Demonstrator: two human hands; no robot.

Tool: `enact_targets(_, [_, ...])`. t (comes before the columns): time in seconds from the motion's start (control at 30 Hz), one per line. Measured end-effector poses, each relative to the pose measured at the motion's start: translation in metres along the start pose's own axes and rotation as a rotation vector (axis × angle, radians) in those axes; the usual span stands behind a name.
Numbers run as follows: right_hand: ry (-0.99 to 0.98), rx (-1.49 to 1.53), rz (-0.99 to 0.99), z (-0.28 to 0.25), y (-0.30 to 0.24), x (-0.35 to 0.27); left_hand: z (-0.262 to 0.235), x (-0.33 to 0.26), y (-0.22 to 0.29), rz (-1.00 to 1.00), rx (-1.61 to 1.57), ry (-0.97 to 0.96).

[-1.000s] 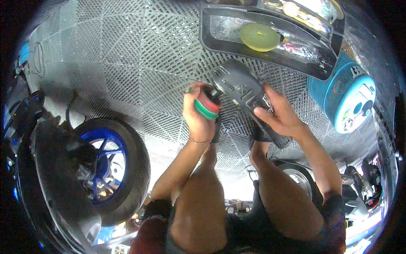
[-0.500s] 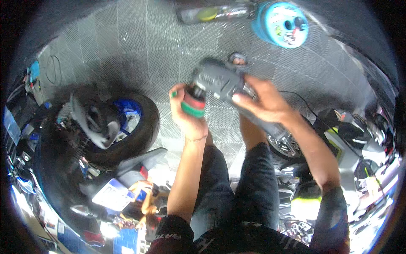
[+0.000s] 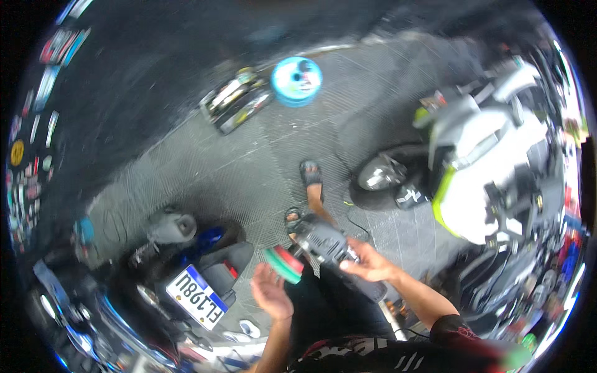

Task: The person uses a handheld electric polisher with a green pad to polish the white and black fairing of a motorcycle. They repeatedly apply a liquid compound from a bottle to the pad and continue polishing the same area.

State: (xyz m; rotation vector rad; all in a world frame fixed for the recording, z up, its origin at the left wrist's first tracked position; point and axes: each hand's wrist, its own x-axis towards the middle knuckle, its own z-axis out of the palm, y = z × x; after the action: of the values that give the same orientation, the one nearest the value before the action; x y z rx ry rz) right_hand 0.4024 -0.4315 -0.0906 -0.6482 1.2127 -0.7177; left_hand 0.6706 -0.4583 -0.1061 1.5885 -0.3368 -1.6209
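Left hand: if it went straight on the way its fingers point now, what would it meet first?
Probably the red-and-green round pad on the dark power tool; the left hand is open just below it, fingertips close. Depth is unclear.

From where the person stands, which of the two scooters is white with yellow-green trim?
The scooter on the person's right is white with yellow-green trim. The scooter on the left is dark and blue, and carries a number plate.
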Motion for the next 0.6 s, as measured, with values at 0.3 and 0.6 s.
enact_targets(0.3, [0.289,0.055,-0.054,0.014,0.096,-0.211,0.121,-0.161,-0.044,0.426,0.518,-0.577])
enact_targets(0.6, [0.539,0.691,-0.369,-0.027,0.25,-0.445,0.106,-0.322,-0.261,-0.245,0.874,-1.317])
